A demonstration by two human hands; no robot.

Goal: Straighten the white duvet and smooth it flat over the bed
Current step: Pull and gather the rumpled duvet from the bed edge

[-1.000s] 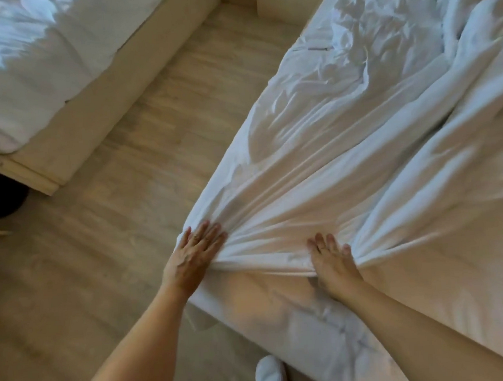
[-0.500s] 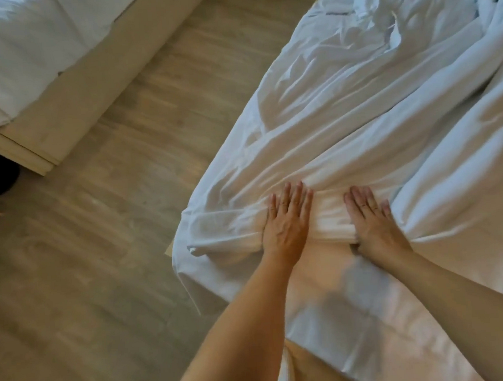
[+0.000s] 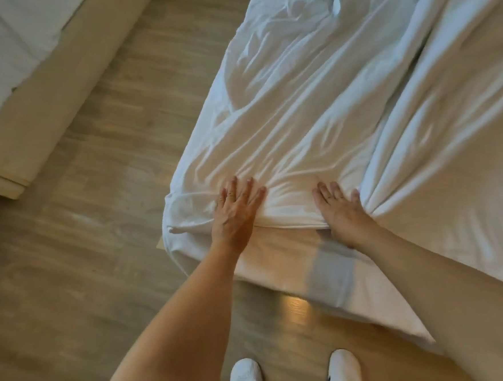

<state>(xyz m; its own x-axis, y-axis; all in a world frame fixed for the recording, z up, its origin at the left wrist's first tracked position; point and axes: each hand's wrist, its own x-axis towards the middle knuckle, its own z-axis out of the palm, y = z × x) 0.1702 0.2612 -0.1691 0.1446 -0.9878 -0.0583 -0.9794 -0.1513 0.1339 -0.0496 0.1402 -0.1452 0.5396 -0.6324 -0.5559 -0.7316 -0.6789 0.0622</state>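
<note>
Pale wood-grain flooring (image 3: 85, 261) fills the left and bottom of the frame, and the bed (image 3: 279, 262) runs from the centre to the right edge. On it lies the white duvet (image 3: 313, 111), spread from the top of the frame down to the bed's near corner. It is rumpled, with long creases fanning up and to the right from its lower hem. That hem lies folded along the corner, with bare sheet showing below it.

The left hand (image 3: 234, 215) lies palm down on the hem at centre frame, fingers straight and spread, gripping nothing. The right hand (image 3: 341, 211), just to its right, also presses flat on the hem with fingers extended. Beside its outer edge a thick fold of duvet bunches up.

At the bottom of the frame two white slippers (image 3: 245, 378) stand on the floor. A second bed (image 3: 59, 93) with white bedding and a beige base fills the upper left.
</note>
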